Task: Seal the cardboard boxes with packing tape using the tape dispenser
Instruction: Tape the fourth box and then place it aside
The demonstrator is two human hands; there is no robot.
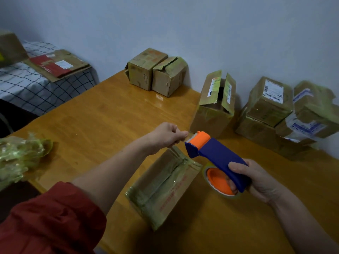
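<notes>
Glossy orange-brown wooden table (102, 114) w/ crumpled greenish plastic-film wad (20, 156) at L edge. White black-checked cloth (36, 88) beyond, by pale blue-grey wall (201, 24).

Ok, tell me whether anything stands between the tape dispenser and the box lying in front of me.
Nothing visible does. The right hand holds the tape dispenser just above the far corner of the box. The left hand pinches what looks like the tape end at its roller. Only air lies between.

Nothing legible, red print (173, 194) on near box (156, 191), barcode label (272, 91) on far box (267, 112) (both blurred)
</notes>
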